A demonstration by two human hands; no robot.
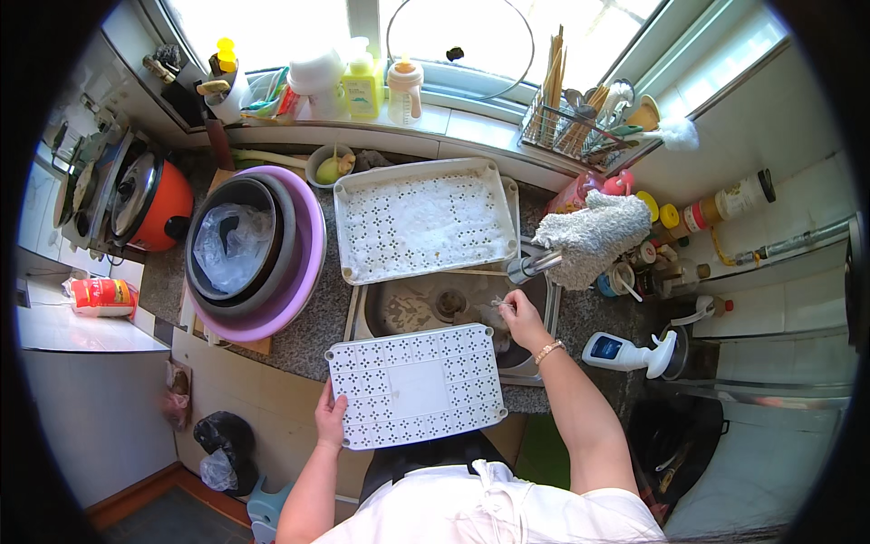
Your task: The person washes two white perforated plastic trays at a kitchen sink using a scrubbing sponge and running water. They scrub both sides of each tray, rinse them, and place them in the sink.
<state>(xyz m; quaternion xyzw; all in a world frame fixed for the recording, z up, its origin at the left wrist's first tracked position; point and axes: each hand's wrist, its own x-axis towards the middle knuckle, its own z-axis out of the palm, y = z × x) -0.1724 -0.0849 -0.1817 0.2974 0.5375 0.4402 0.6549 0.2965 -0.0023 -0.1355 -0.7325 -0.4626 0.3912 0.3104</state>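
Note:
My left hand [331,418] grips the left edge of a white perforated plastic tray [418,391], tilted in front of me at the sink's near edge. Its underside pattern of small holes and a plain central panel face up. Over the right part of the stainless steel sink [401,309], my right hand [525,322] pinches a small pale wad [501,302], too small to identify. A second perforated tray [425,221], whitish and stained, lies across the back of the sink. The faucet [533,266] points over the basin beside it.
Stacked basins [309,238] with a plastic bag stand left, near an orange cooker [163,204]. A grey fluffy cloth [595,238] hangs behind the faucet. A spray bottle [618,352] lies right. Bottles [363,85] and a utensil rack [574,132] line the sill.

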